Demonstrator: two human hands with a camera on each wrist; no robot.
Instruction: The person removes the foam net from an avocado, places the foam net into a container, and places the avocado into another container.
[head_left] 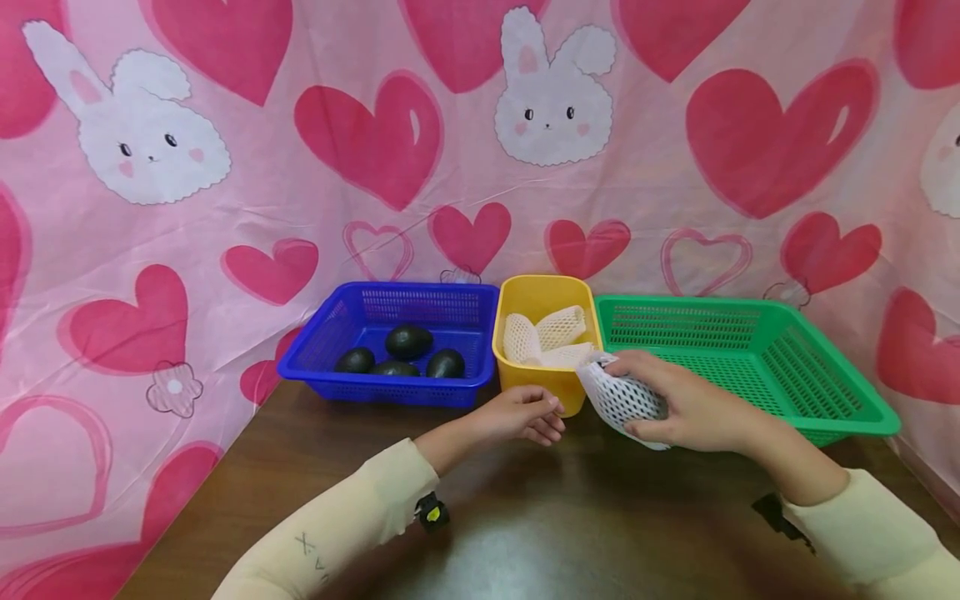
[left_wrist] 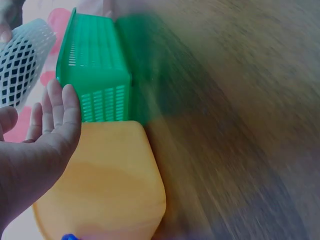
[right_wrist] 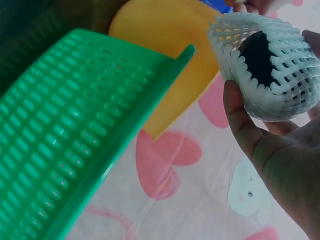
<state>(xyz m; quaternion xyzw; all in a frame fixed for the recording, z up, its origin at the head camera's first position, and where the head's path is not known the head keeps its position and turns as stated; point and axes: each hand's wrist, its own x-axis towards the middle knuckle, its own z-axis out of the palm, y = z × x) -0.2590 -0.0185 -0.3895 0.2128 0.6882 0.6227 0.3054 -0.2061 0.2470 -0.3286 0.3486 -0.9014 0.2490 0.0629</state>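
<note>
My right hand (head_left: pixel 686 406) grips an avocado (right_wrist: pixel 257 57) wrapped in a white foam net sleeve (head_left: pixel 621 398), held up in front of the green basket. Through the sleeve's open end in the right wrist view, the dark fruit shows. My left hand (head_left: pixel 520 414) hovers before the yellow bin with its fingers loosely bent and holds nothing. In the left wrist view the left hand (left_wrist: pixel 47 132) is apart from the netted avocado. Several white foam net sleeves (head_left: pixel 558 329) lie in the yellow bin (head_left: pixel 543 292). Several bare avocados (head_left: pixel 408 341) sit in the blue basket (head_left: pixel 390 390).
To the right stands the green basket (head_left: pixel 817 358), its slatted wall (right_wrist: pixel 75 115) near the right hand. The three containers stand side by side along the back of the brown wooden table (head_left: pixel 555 517). Behind them hangs a pink cloth (head_left: pixel 465 175) with hearts and rabbits.
</note>
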